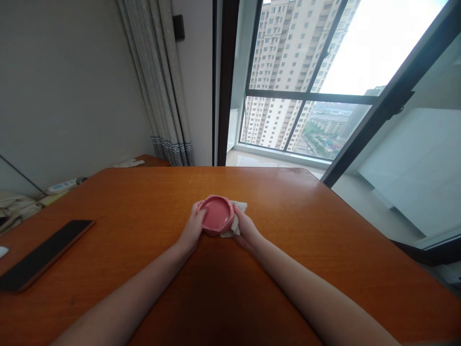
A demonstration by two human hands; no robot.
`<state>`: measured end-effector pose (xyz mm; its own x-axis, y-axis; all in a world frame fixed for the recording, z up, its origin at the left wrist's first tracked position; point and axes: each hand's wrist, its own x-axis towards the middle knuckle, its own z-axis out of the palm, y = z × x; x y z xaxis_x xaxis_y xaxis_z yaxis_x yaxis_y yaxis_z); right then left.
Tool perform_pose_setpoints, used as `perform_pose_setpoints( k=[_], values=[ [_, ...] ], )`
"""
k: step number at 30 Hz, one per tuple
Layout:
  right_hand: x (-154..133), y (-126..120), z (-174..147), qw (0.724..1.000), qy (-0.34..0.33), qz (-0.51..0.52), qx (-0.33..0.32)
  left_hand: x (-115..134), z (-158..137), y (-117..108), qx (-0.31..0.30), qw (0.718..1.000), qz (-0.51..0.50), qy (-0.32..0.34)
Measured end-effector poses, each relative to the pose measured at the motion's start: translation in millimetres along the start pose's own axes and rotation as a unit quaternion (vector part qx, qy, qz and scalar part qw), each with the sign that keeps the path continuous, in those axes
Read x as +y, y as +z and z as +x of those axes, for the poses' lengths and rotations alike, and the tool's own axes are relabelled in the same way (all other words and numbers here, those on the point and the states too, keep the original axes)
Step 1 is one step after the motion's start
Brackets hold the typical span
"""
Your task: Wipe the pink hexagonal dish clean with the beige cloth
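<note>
A small pink dish [217, 214] with a raised, faceted rim is held over the middle of the wooden table, its hollow tilted toward me. My left hand [194, 222] grips its left side, thumb over the rim and the other fingers hidden beneath. A pale cloth or tissue [236, 227] is pressed against the dish's right side. My right hand [247, 227] is closed on that cloth, its thumb near the rim and its remaining fingers mostly out of sight behind.
The brown wooden table [151, 202] spreads around my arms. A flat dark slab [46, 252] lies at the left. Beyond the table's left edge is a white power strip [62, 186]. Behind stand a grey curtain [162, 86] and a framed glass door [345, 144].
</note>
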<state>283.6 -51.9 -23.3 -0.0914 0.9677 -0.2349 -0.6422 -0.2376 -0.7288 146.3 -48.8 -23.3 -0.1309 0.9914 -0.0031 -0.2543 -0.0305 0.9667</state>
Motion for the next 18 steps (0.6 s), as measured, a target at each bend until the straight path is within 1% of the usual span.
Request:
perform_pose_setpoints(
  k=[2, 4, 6, 7, 8, 10, 11, 12, 13, 14, 16, 18],
  values=[
    [1.1, 1.8, -2.6, 0.999, 0.012, -0.025, -0.027, -1.2, 3.7, -2.5, 0.030, 0.999, -0.038, 0.019],
    [-2.1, 0.2, -3.1, 0.996, 0.021, -0.078, -0.046, -0.2, 6.9, -4.6, 0.060, 0.995, -0.072, 0.039],
    [-11.1, -6.0, -1.0, 0.981, 0.013, -0.187, -0.047, 2.8, 8.5, -5.5, 0.083, 0.990, -0.093, 0.060],
    [-17.3, -10.1, 0.5, 0.966, -0.009, -0.257, -0.036, 4.5, 8.3, -5.5, 0.086, 0.989, -0.098, 0.068],
    [-23.9, -14.2, 1.5, 0.944, -0.050, -0.326, -0.016, 6.2, 7.5, -5.0, 0.082, 0.989, -0.100, 0.073],
    [-35.5, -19.9, 1.1, 0.887, -0.184, -0.421, 0.039, 8.1, 3.7, -2.5, 0.061, 0.991, -0.096, 0.074],
    [-39.4, -20.6, -0.8, 0.860, -0.255, -0.438, 0.054, 8.2, 1.0, -0.5, 0.049, 0.992, -0.091, 0.070],
    [-41.5, -19.6, -3.7, 0.843, -0.309, -0.437, 0.053, 7.7, -2.0, 1.9, 0.037, 0.994, -0.085, 0.065],
    [-41.7, -17.2, -7.2, 0.840, -0.336, -0.426, 0.032, 6.6, -5.1, 4.7, 0.024, 0.995, -0.080, 0.061],
    [-40.3, -13.9, -10.6, 0.847, -0.336, -0.412, -0.004, 5.2, -8.1, 7.5, 0.011, 0.996, -0.075, 0.055],
    [-35.5, -7.2, -14.5, 0.873, -0.301, -0.379, -0.062, 2.0, -12.4, 12.5, -0.027, 0.997, -0.070, 0.035],
    [-33.9, -5.6, -10.5, 0.898, -0.270, -0.343, -0.059, 0.2, -14.3, 14.8, -0.079, 0.995, -0.057, 0.007]
  ],
)
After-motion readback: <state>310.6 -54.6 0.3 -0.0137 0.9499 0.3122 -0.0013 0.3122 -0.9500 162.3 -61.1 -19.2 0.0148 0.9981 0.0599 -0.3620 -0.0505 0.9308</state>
